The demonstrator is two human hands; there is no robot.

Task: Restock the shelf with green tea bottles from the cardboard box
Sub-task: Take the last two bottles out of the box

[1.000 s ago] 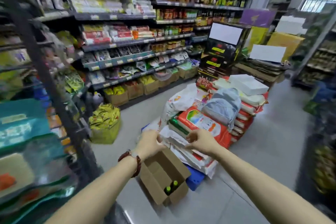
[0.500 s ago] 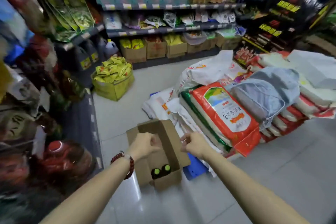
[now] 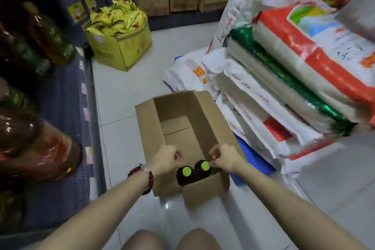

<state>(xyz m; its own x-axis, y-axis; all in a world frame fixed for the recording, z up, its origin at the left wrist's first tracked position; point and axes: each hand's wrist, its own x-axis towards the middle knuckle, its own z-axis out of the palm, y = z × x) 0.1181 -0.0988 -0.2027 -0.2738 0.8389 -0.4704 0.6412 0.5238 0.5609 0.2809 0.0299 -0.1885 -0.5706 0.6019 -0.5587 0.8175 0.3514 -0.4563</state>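
An open cardboard box [image 3: 178,113] stands on the tiled floor in front of my knees. Two dark green tea bottles with lime-green caps stand upright in its near end: the left bottle [image 3: 186,172] and the right bottle [image 3: 204,166]. Most of the box is bare inside. My left hand [image 3: 165,157], with a red bead bracelet on the wrist, hovers just above and left of the bottles, fingers loosely curled, holding nothing. My right hand [image 3: 224,157] hangs over the box's right wall, fingertips next to the right bottle's cap.
A dark shelf unit [image 3: 60,107] with large bottles runs along the left. A stack of rice sacks [image 3: 284,79] on a blue pallet crowds the box's right side. A yellow carton of snack packets [image 3: 119,40] sits further back on the floor.
My view has dropped low and close to the box as I crouch. Both hands have come down from the box's flaps to just above the two bottles.
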